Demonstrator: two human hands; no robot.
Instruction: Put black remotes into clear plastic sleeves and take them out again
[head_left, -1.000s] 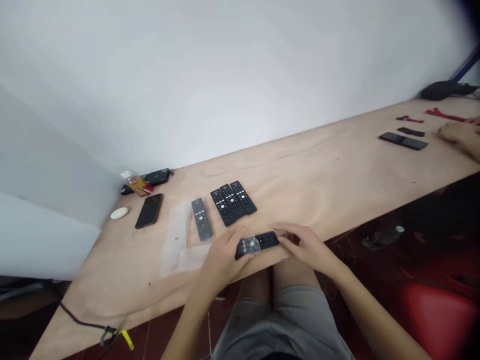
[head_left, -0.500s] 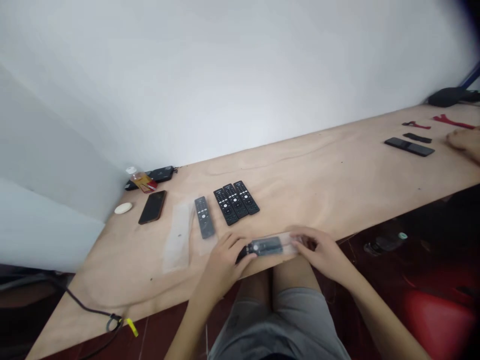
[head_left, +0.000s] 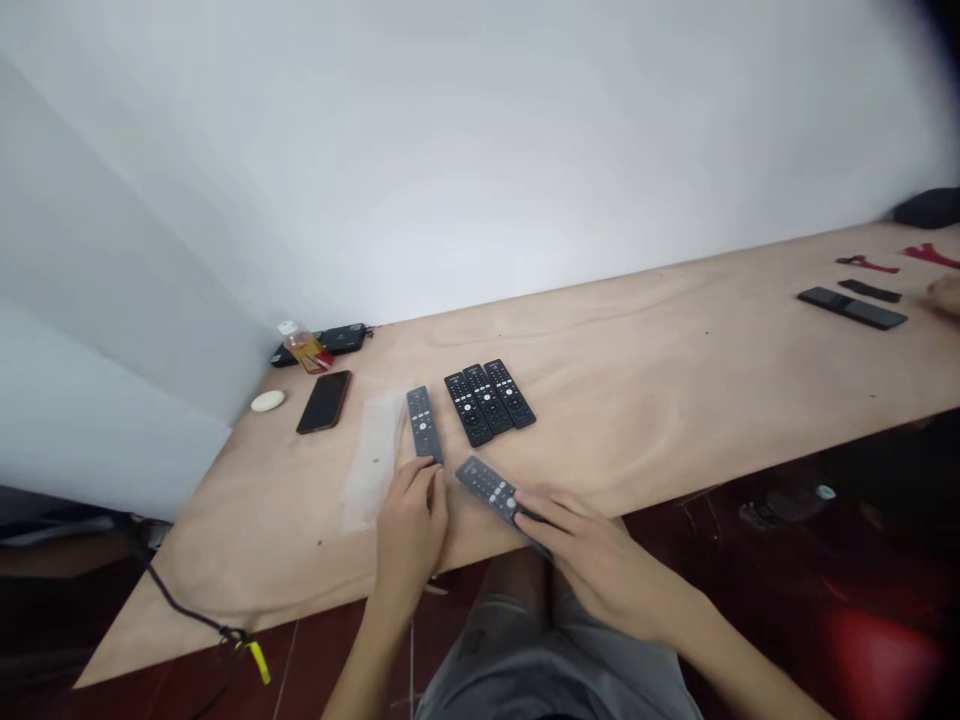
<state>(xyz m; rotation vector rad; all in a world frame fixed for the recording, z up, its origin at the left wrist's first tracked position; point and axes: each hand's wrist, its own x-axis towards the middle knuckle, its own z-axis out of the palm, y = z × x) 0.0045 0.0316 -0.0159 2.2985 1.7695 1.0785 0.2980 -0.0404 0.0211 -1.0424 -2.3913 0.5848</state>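
My right hand is closed on a black remote control in a clear plastic sleeve. Its fingers lie over the lower half, near the table's front edge. My left hand has its fingers drawn together at the lower end of another sleeved remote control, which lies on the table; the exact grip is partly hidden. Just beyond, three bare black remote controls lie side by side. To the left of the sleeved remote is a flat clear plastic sleeve.
At the left are a phone, a round cream-coloured disc, a bottle and black boxes. A dark device, red-handled tools and another person's hand are far right. A cable crosses the left corner.
My left hand has left the sleeved remote it held and moved left to the one on the table. My right hand now holds the first remote, turned to point up and left.
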